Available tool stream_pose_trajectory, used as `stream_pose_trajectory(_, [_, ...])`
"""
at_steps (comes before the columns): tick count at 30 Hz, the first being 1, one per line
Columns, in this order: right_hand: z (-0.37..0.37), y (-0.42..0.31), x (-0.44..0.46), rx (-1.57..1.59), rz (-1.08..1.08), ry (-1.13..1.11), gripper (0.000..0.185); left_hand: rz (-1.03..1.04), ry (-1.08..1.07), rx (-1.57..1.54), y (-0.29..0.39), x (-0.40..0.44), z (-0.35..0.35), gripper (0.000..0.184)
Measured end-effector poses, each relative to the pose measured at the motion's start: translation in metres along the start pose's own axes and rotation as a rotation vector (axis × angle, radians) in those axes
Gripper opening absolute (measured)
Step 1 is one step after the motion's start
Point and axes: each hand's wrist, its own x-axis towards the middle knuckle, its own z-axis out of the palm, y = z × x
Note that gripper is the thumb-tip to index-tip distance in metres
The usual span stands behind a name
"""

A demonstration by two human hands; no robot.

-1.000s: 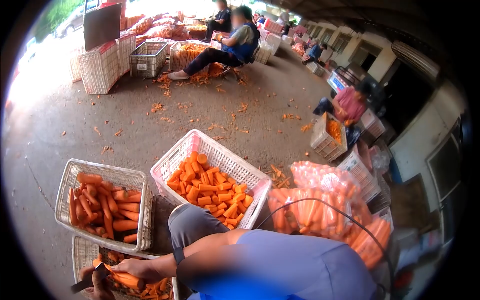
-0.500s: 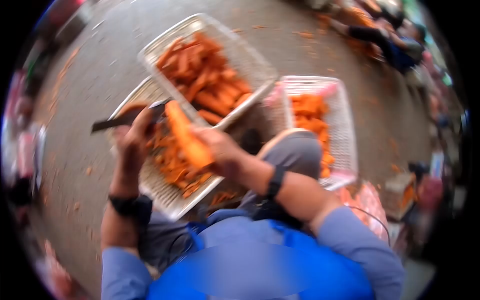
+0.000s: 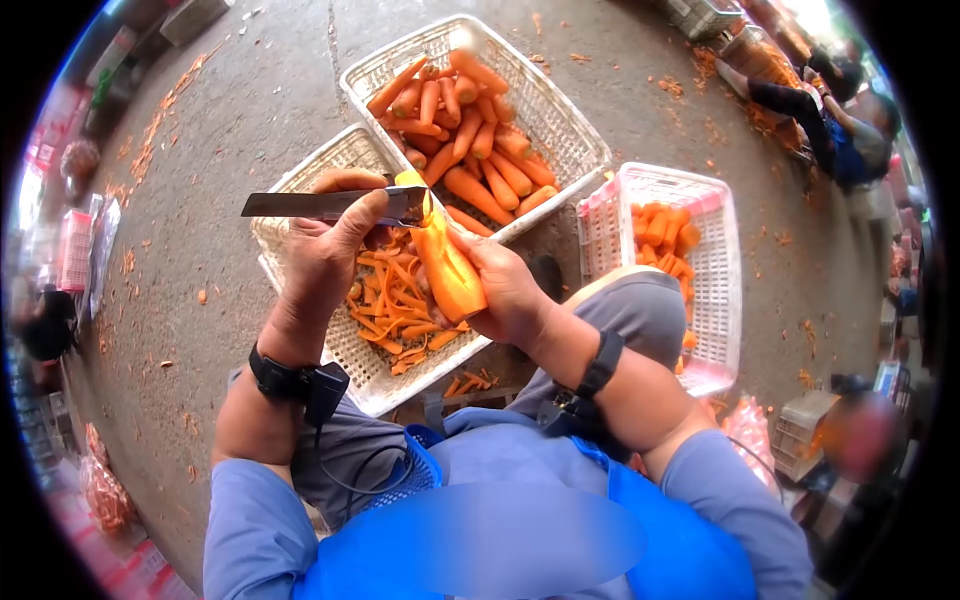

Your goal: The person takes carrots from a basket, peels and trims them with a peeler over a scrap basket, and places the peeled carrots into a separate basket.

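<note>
Head view: left hand (image 3: 330,240) grips a peeler (image 3: 310,206) against the carrot (image 3: 450,272) clamped in the right hand (image 3: 508,290); peelings (image 3: 395,303) lie below the grip, a crate (image 3: 562,115) of carrots (image 3: 478,140) beyond it.

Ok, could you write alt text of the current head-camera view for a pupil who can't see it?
A person's left hand holds a dark peeling tool against a carrot gripped in the right hand, above a white crate of orange peelings. A second crate holds whole carrots; a third crate holds cut carrot pieces.
</note>
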Motion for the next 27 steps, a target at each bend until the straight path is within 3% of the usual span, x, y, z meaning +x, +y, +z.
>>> stream_pose_trajectory(5, [0.007, 0.008, 0.002, -0.020, 0.017, 0.020, 0.036, -0.068, 0.016, 0.147, 0.004, -0.015, -0.009, 0.016])
stream_pose_trajectory(6, [-0.012, 0.003, 0.003, -0.120, -0.022, 0.105, 0.037, -0.043, -0.037, 0.141, -0.003, 0.002, 0.006, 0.015])
stream_pose_trajectory(7, [-0.031, 0.008, 0.006, -0.190, -0.103, 0.144, 0.044, 0.253, -0.151, 0.341, -0.025, 0.014, 0.005, 0.019])
stream_pose_trajectory(9, [-0.028, 0.006, 0.004, -0.303, -0.131, 0.206, 0.041, 0.269, -0.222, 0.400, -0.040, 0.015, 0.004, 0.017])
stream_pose_trajectory(12, [0.023, 0.010, 0.004, -0.320, 0.018, 0.245, 0.044, 0.242, -0.139, 0.406, -0.057, 0.022, -0.041, 0.016])
stream_pose_trajectory(13, [0.021, 0.001, 0.003, -0.296, 0.044, 0.168, 0.044, 0.265, -0.097, 0.412, -0.058, 0.021, -0.055, 0.016])
stream_pose_trajectory(14, [0.014, -0.001, 0.003, -0.273, 0.083, 0.089, 0.044, 0.059, -0.024, 0.293, -0.051, 0.021, -0.049, 0.020])
stream_pose_trajectory(16, [-0.047, 0.020, 0.032, -0.461, -0.073, 0.029, 0.043, 0.184, 0.103, 0.285, -0.082, 0.058, -0.047, 0.036])
stream_pose_trajectory(17, [-0.042, 0.015, 0.030, -0.454, -0.069, 0.047, 0.042, 0.394, -0.061, 0.374, -0.062, 0.047, -0.045, 0.051])
stream_pose_trajectory(22, [-0.020, -0.010, 0.010, -0.438, 0.070, 0.174, 0.040, 0.113, 0.221, 0.348, -0.042, 0.053, -0.030, 0.027])
stream_pose_trajectory(23, [-0.034, -0.004, 0.013, -0.476, 0.093, 0.157, 0.038, 0.040, 0.115, 0.623, -0.001, 0.026, 0.011, 0.033])
stream_pose_trajectory(27, [-0.023, -0.004, -0.001, -0.512, 0.198, 0.004, 0.033, 0.004, 0.025, 0.394, -0.025, 0.030, 0.004, 0.026])
